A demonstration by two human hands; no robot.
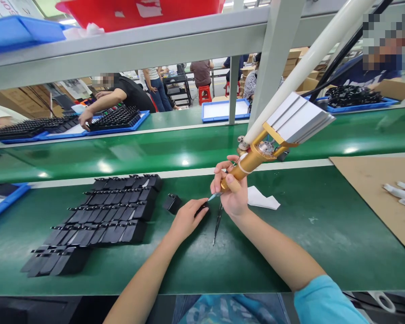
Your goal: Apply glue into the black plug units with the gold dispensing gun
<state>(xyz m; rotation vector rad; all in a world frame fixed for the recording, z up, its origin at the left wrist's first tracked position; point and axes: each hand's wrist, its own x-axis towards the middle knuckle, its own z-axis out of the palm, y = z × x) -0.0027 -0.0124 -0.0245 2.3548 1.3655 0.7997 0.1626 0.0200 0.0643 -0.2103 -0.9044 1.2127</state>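
1. While the right hand [234, 193] is raised a little above the green desk [307, 243], its grip is wrapped tight around the gold dispensing tool [248, 164], fingers curled over the barrel.
2. The tool hangs tilted from a long white tube [310, 58] that runs up and to the right. A grey ribbed block [299, 117] sits at its upper end.
3. The tool's thin bluish tip [214, 196] points down and left, ending just beside the left fingertips.
4. The left hand [187, 218] lies low on the desk, its grip narrow, pinching a small black part [202, 208] against the surface. Most of the part is hidden under the fingers.
5. Dark tweezers [218, 222] lie on the desk between the two hands, untouched.
6. One loose black piece [172, 202] stands just left of the left hand.
7. Further left, rows of black parts [101, 220] lie in overlapping lines on the desk.
8. A white scrap [261, 199] lies just right of the right hand.
9. At the far right, a cardboard sheet [374, 189] carries a few white pieces [401, 193].
10. The corner of a blue tray [3, 200] shows at the left edge.
11. Across the far belt, a person in black [121, 92] reaches into another tray of black parts [118, 119].
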